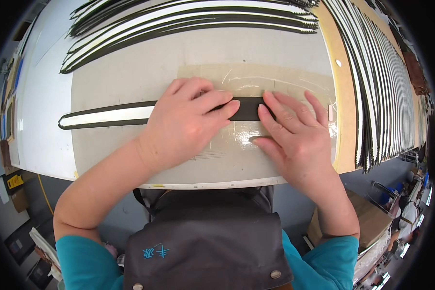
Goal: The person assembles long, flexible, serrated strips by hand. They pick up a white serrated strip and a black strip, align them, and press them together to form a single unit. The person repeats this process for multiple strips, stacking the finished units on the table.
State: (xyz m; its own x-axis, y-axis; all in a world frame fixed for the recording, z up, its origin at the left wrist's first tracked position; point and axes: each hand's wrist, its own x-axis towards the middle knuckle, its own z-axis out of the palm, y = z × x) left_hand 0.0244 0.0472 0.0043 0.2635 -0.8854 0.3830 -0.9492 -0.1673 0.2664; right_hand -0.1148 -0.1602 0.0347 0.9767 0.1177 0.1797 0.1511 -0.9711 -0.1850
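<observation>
A long strap-like strip (113, 115) lies crosswise on the worktable, white down its middle with black edges and a narrow rounded left end. Toward the right, the strip shows a plain black section (245, 108). My left hand (181, 121) covers its middle, fingers bent and thumb and forefinger closed at the strip near the black section. Under that palm, part of the strip is hidden. At the right end of the black section, my right hand (297, 133) has its fingers spread, the fingertips touching the strip and the thumb resting on the table below it.
Several similar black-and-white strips (193, 24) lie in a stack at the table's far side. A long row of them (377, 87) covers the brown board (344, 145) on the right. Clear film or tape (295, 79) shines beneath my work. A cardboard box (367, 217) stands below at right.
</observation>
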